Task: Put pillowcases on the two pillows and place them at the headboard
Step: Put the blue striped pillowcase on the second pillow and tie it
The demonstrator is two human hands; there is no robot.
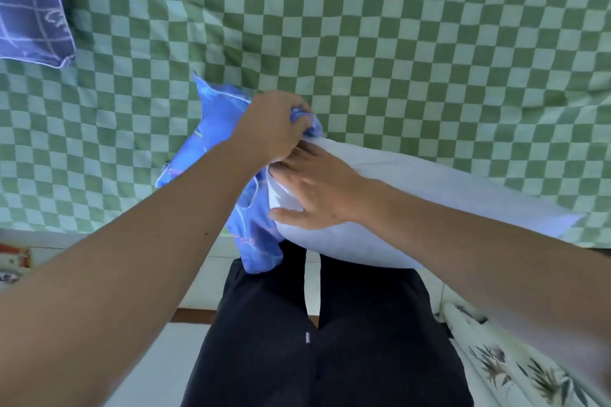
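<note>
A bare white pillow is held up off the bed, w/ its near end at the mouth of a blue pillowcase; the far end trails right over the green checked bedspread. The case hangs limp and bunched to the left of the pillow, its tail drooping in front of the person's dark trousers.

The left hand is closed in a fist on a gathered wad of the case's edge, right above the pillow corner. The right hand lies spread on the pillow's end, fingers mostly extended, pressing the stuffing rather than clamping it; thumb tucked under the corner.

Both items look light and soft. The pillow sags and gives under the palm, so it should squash to fit the opening; best taken by a corner or short edge. The thin cloth will likely crumple and slip, so grip at the hem, one side at a time.

At top left a second pillow, already in a blue grid-pattern case, lies on the bedspread. Whether that's the headboard end can't be told. Bottom right, a leaf-print fabric shows beside the bed.
</note>
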